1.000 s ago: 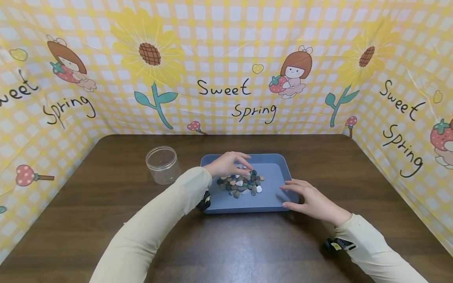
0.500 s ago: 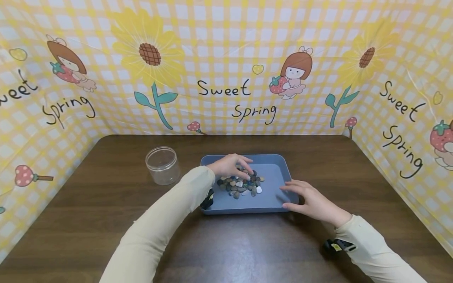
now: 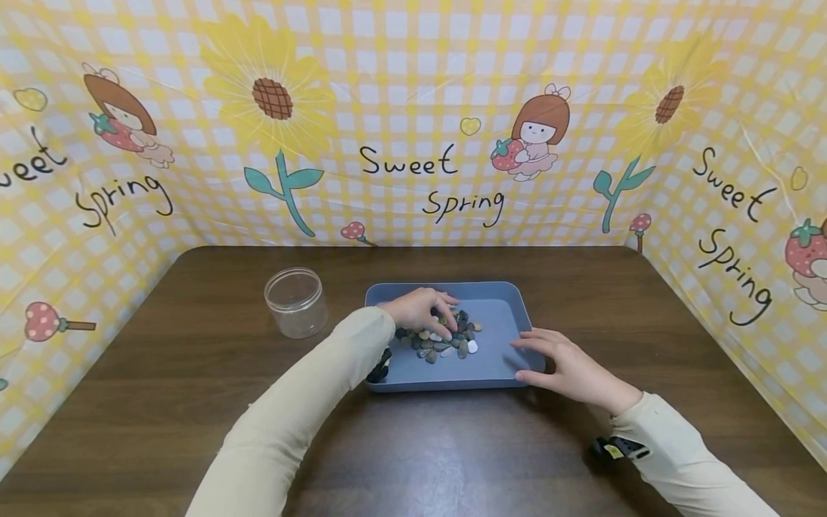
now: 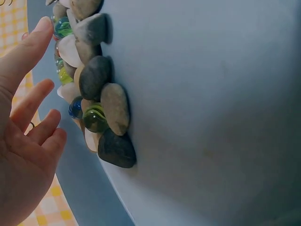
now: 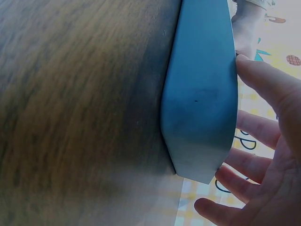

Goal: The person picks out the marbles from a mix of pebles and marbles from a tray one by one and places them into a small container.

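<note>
A heap of pebbles (image 3: 431, 352) lies in a shallow blue tray (image 3: 504, 359). Among them are glass marbles (image 4: 95, 118), some green, some blue. My left hand (image 3: 416, 309) hovers over the heap, thumb and fingers bent downward. In the left wrist view the fingers are apart and loosely bent, thumb near a blue-green marble (image 4: 62, 28); nothing shows between them, though some contact may be hidden. My right hand (image 3: 575, 366) rests its fingertips on the tray's right edge, thumb at the near corner. The right wrist view has its fingers spread along the rim.
A clear, lidless plastic jar (image 3: 297, 305) stands left of the tray on the dark wooden table (image 3: 400, 452). A yellow checked cloth (image 3: 413, 93) with printed flowers surrounds the table's back and sides.
My left hand has lowered and come slightly nearer over the pebbles, its thumb and index finger moving into the heap. The right hand has stayed at the tray's edge.
</note>
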{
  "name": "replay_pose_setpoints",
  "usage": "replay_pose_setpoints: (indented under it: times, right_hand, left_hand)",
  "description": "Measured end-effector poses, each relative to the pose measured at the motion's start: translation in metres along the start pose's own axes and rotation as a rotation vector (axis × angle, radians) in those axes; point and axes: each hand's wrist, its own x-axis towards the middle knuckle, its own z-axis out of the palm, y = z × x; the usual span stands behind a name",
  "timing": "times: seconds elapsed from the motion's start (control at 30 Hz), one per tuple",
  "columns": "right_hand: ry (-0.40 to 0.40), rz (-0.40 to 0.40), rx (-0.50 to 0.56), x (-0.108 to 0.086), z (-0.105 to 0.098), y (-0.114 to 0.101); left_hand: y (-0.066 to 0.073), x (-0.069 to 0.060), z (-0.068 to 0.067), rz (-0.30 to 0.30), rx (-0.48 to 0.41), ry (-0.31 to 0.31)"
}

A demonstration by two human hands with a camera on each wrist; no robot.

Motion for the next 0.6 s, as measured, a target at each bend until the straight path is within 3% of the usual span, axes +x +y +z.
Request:
replay_pose_setpoints:
  times: [0.6]
  right_hand:
    - [-0.008, -0.006, -0.008, 0.0009, 0.0007, 0.002]
  left_hand:
    - [-0.0033, 0.0013, 0.0026, 0.001, 0.038, 0.002]
